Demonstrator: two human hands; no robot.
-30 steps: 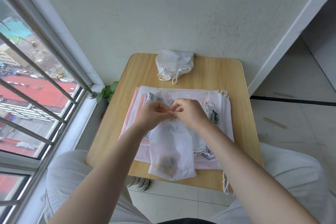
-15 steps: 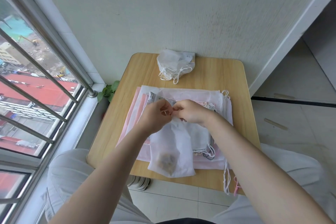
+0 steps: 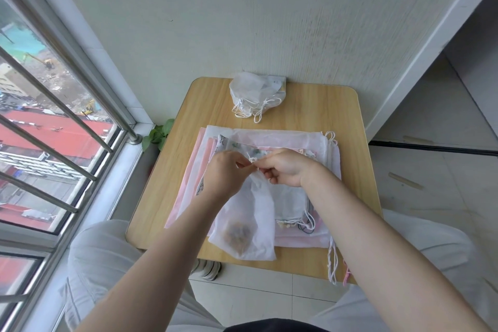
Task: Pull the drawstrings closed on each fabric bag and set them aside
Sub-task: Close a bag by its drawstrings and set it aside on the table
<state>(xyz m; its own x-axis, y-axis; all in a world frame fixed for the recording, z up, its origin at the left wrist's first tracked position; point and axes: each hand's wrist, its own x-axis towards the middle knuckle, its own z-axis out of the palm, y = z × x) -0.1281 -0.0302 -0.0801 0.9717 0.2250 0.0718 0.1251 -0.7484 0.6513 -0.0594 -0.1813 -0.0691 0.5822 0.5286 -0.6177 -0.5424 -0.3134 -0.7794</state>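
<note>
My left hand (image 3: pixel 225 174) and right hand (image 3: pixel 285 167) pinch the gathered neck of a sheer bag (image 3: pixel 246 219) above the stack (image 3: pixel 296 140) on the surface (image 3: pixel 323 110). Brownish bits sit in its bottom. Tied bags (image 3: pixel 256 91) rest by the wall.

Mouth of sheer white bag (image 3: pixel 249 213) hidden behind left hand (image 3: pixel 225 175) and right hand (image 3: pixel 287 167), mid-frame. Brownish contents at bag's bottom blurred, unidentifiable. Flat bag stack (image 3: pixel 291 140) partly covered. Both forearms cut off at lower edge.
</note>
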